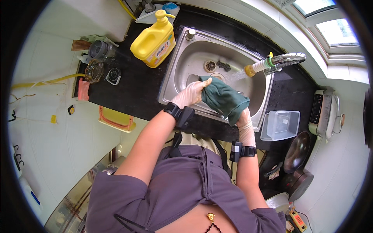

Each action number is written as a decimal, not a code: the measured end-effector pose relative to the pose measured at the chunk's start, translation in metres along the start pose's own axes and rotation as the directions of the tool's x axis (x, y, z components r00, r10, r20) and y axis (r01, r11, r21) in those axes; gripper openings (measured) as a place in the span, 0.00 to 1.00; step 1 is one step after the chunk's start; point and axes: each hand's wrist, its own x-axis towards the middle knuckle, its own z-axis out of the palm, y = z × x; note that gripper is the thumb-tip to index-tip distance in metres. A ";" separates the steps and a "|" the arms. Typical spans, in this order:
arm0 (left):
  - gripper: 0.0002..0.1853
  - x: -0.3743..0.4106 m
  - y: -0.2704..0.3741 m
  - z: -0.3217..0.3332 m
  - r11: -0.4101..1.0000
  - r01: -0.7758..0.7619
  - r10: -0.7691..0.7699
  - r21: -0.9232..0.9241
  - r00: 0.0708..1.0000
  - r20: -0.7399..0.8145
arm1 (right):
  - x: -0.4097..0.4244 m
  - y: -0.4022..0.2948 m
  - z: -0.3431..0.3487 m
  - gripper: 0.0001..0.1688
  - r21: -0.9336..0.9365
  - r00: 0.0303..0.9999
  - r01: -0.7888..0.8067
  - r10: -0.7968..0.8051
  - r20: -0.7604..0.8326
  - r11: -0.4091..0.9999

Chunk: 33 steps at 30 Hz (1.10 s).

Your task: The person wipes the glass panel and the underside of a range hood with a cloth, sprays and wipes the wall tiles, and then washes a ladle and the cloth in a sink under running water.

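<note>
A green cloth (223, 97) is stretched between my gloved hands over the near part of the stainless steel sink (186, 58). My left hand (193, 91) pinches its left end, thumb on top. My right hand (244, 118) is at the cloth's lower right end, its fingers mostly hidden under the fabric. Water runs from the nozzle of the chrome faucet (288, 58) into the basin behind the cloth. Part of a shiny object shows beside my left hand in the basin; the cloth hides the rest. A dark scrubber (223, 65) lies near the drain strainer (210, 66).
A yellow pump bottle (154, 40) stands left of the sink, with glass jars (100, 51) farther left. To the right are a clear plastic container (282, 125), a wok (297, 153) and an upright appliance (323, 113). A window is at the upper right.
</note>
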 end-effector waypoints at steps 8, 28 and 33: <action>0.21 -0.003 0.019 0.049 0.899 -0.108 0.253 0.426 0.920 -0.301 | 0.020 -0.006 0.037 0.35 0.669 0.983 -0.166 0.178 0.050 0.724; 0.19 0.019 -0.023 0.069 0.799 -0.211 0.519 0.563 0.715 -0.468 | 0.074 0.011 0.095 0.34 0.202 0.977 -0.112 0.145 -0.157 0.973; 0.17 0.031 -0.002 0.048 0.891 -0.351 0.450 0.288 0.764 -0.463 | 0.072 0.015 0.120 0.37 0.115 0.961 -0.114 0.139 -0.240 0.987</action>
